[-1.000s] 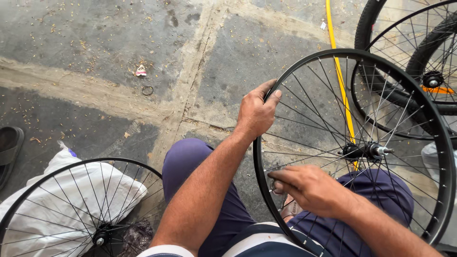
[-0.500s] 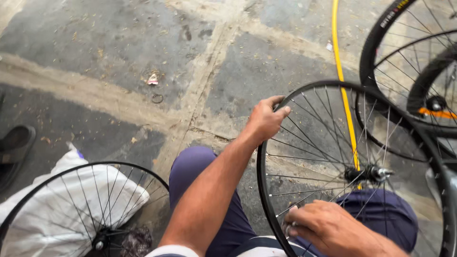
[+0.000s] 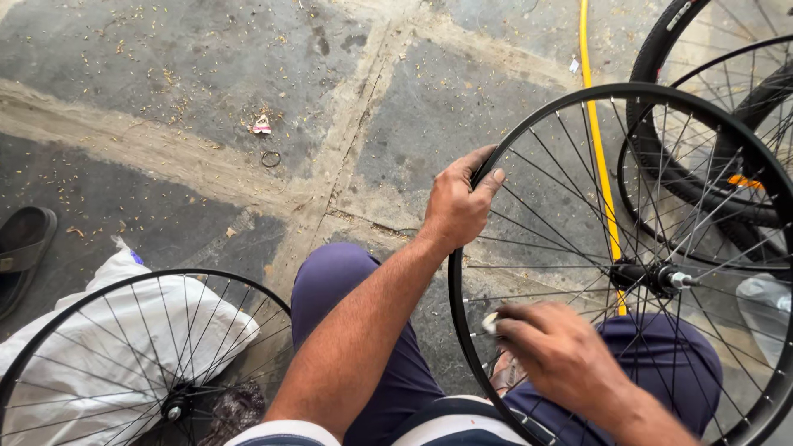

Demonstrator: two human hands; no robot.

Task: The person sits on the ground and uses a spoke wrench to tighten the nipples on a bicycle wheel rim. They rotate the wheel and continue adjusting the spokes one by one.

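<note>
Left hand (image 3: 457, 206) around black wheel rim (image 3: 578, 95); right hand (image 3: 562, 353) blurred, pinching small hard-to-identify tool (image 3: 491, 323).

Right hand (image 3: 566, 355) blurred, small tool (silvery) unclear, spare wheel (image 3: 149, 355) cropped

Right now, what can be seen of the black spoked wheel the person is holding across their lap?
The spoked wheel is a bare black rim with no tyre, laced with thin metal spokes to a dark hub with a silvery axle end. It stands tilted over the person's knees. The left hand grips the upper rim; the right hand pinches a small pale tool at a spoke near the lower rim. Its lower right edge runs out of frame.
</note>
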